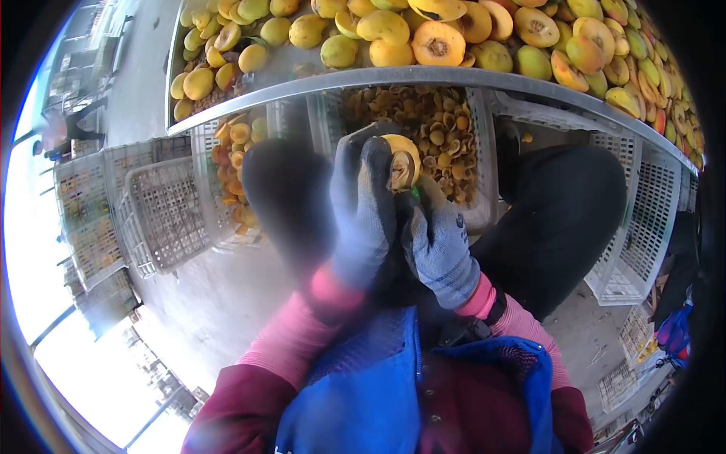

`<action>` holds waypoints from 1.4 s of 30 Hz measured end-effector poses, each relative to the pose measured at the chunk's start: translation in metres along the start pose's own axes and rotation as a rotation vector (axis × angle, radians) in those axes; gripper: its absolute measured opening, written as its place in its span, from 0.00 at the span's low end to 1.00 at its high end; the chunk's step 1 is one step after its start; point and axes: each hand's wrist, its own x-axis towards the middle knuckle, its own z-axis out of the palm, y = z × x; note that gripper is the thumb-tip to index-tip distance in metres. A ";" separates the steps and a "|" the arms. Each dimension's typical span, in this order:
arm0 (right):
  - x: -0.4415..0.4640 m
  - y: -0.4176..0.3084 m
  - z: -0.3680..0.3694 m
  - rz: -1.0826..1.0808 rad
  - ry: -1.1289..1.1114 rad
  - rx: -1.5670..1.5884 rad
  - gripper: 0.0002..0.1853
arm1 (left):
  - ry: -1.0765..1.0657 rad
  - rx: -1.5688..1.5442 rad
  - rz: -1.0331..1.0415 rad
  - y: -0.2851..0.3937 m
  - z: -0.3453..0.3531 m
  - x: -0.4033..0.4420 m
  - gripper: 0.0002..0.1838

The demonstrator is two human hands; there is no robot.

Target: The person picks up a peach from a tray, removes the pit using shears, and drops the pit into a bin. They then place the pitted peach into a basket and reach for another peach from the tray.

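Observation:
A halved yellow peach [404, 160] sits in my left hand [364, 181], its cut face with the brown stone hollow turned to the right. The grey-gloved fingers are wrapped round its left side. Just below the fruit, my right hand [442, 246], gloved alike, is closed on a small tool with a green part [415, 194]. Most of that tool is hidden by the fingers and the peach, so its kind does not show. Both hands are close together above my lap, over a crate [484, 163] of discarded pieces.
A metal-edged table [302, 85] heaped with whole and halved peaches [439, 44] spans the top. Orange fruit halves [234, 163] fill a crate at left. White plastic crates [170, 208] stand on the left, another crate [639, 227] on the right. A person [60, 132] is far left.

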 end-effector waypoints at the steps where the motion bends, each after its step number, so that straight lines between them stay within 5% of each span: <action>1: -0.002 0.000 0.000 -0.009 0.029 -0.007 0.20 | 0.029 -0.019 0.004 0.002 0.004 -0.003 0.14; 13: -0.019 0.018 0.003 -0.011 0.071 0.093 0.12 | -0.100 0.003 -0.029 0.004 0.006 -0.002 0.11; 16: -0.015 0.004 -0.009 0.580 -0.142 0.765 0.11 | -0.200 0.015 -0.028 0.006 0.001 0.004 0.10; 18: -0.013 -0.001 -0.017 0.744 -0.247 0.981 0.10 | -0.273 0.057 -0.001 0.011 -0.003 0.006 0.10; 21: -0.011 0.002 -0.020 0.835 -0.351 1.172 0.09 | -0.266 0.237 0.339 0.001 -0.005 0.016 0.09; 25: -0.010 0.005 -0.022 0.818 -0.352 1.218 0.08 | -0.336 -0.010 -0.086 0.004 -0.002 0.008 0.10; 29: -0.014 0.007 -0.016 0.654 -0.270 1.029 0.13 | -0.343 0.006 -0.118 -0.009 -0.006 0.004 0.12; 31: -0.015 0.003 -0.008 0.504 -0.179 0.772 0.23 | -0.415 -0.163 -0.267 -0.003 -0.010 0.008 0.12; 33: -0.019 0.009 -0.006 0.569 -0.226 0.848 0.23 | -0.552 -0.392 -0.447 0.009 -0.023 0.018 0.15; 37: -0.012 -0.002 -0.009 0.760 -0.253 0.966 0.14 | -0.556 -0.105 -0.159 0.003 -0.022 0.020 0.12; 42: -0.016 0.006 -0.019 0.933 -0.551 1.415 0.24 | -0.428 -0.103 -0.051 0.001 -0.013 0.006 0.10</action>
